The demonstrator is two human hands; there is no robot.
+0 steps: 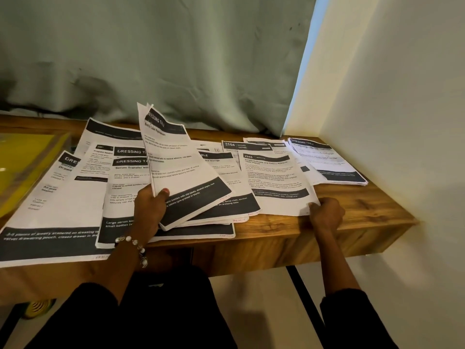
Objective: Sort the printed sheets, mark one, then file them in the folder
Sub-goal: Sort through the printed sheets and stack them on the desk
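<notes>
Holding up a thin bunch of white printed sheets with black bands [181, 167], the left hand [149, 210] is pinching the bunch's lower left edge; the thumb is lying on the front of the top sheet and the other fingers are curling behind it; the bunch is tilting up off the desk, with its top corners bending toward the grey-green curtain [156, 59]. The left arm is reaching forward in a black sleeve, with a bead bracelet [133, 244] on the wrist. The right hand [325, 214] is resting at the front edge of the brown wooden desk [364, 205]; its curled fingers are gripping the lower right corner of a flat white sheet marked 2945 [276, 182]. More white printed sheets [63, 205] are lying spread and overlapping across the desk; a neat pile of sheets [329, 162] is sitting near the white wall; a yellow folder [22, 159] is lying at the far left.
</notes>
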